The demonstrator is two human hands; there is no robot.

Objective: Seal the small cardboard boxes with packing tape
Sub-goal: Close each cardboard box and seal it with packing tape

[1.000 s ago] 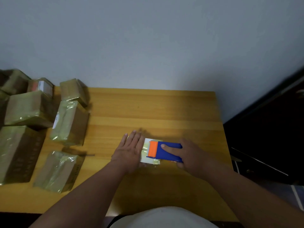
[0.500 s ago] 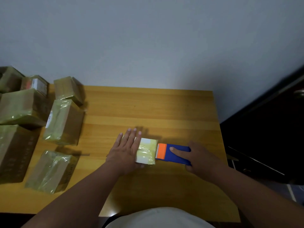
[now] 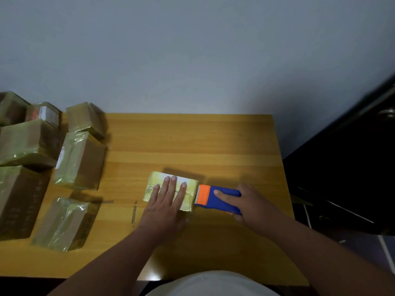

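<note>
While the left hand (image 3: pixel 164 201) lies flat with straight fingers on top of the small box (image 3: pixel 171 190), pressing it to the table (image 3: pixel 213 144), the right hand (image 3: pixel 252 205) grips the blue tape dispenser (image 3: pixel 218 198), its forefinger stretched along the top and the other fingers curled round the far side. The box sits near the front middle of the table, already glossy with tape, a white label showing at its far edge. The dispenser's orange head (image 3: pixel 204 194) and toothed blade rest just beside the box's right end, close enough that I cannot tell whether they touch it.

My judgement is that the step in hand is finishing a strip at that right end. To do it well, the flat palm should keep firm downward weight so the light box does not slide toward the pull, while the dispenser is tilted so the teeth bite the tape against the box's edge and then snapped away with a short twist. The loose tail wants smoothing down afterwards with the flat fingers, so no corner lifts.

Farther off, at the table's left side, lie several taped boxes (image 3: pixel 79 161) wrapped in the same shiny film, well apart from the work. Beyond the table stands a plain grey wall (image 3: pixel 192 50).
</note>
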